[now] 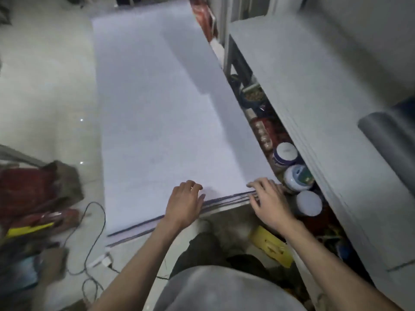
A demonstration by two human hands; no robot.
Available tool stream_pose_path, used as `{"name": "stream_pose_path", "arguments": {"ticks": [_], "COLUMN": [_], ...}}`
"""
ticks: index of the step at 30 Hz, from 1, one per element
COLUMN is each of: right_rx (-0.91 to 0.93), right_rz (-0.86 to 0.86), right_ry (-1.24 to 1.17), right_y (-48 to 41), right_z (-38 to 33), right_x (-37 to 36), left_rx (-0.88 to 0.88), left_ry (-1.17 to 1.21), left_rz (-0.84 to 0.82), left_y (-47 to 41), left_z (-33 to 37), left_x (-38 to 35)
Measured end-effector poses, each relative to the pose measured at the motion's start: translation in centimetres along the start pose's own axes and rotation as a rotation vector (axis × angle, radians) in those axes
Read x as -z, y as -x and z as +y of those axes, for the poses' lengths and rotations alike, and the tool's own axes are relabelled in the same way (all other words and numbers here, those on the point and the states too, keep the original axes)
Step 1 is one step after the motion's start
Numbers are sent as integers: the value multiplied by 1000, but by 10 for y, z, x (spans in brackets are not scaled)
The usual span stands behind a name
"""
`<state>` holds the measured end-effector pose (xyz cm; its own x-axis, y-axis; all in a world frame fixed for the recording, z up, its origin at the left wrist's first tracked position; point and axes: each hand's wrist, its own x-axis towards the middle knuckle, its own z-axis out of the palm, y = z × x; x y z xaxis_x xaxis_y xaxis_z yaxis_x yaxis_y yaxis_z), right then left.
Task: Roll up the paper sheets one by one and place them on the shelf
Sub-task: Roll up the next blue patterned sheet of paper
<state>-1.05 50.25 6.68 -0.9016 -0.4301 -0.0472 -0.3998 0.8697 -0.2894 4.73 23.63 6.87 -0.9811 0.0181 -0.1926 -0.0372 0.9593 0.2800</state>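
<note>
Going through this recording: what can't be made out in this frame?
Head view only.
Sheet count in the paper stack: edges too thin and blurred.
Rolled paper on the shelf: cut off by the right edge.
Jars below: labels blurred, partly hidden by the shelf board.
Bags at left: motion blur.

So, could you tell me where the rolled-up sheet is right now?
In the head view, the rolled-up sheet lies on the shelf top at the right edge, up and right of the lidded jars.
</note>
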Motion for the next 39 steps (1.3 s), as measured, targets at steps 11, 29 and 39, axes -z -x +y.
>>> {"name": "stream_pose_path", "arguments": {"ticks": [11,29,39], "right_rx": [327,522,398], "right_rz": [-327,-130,-107], "right_ry": [187,43,112], "right_y": [-55,-93,-120], "right_z": [-48,-15,-16], "right_x": [-54,-68,-72], "left_rx": [370,169,70], "left_ry": [-13,122,-58], "left_rz": [-70,123,309], "left_y": [89,47,28], "left_z": [-80,-119,-138], "left_x": [-39,-34,-40]}}
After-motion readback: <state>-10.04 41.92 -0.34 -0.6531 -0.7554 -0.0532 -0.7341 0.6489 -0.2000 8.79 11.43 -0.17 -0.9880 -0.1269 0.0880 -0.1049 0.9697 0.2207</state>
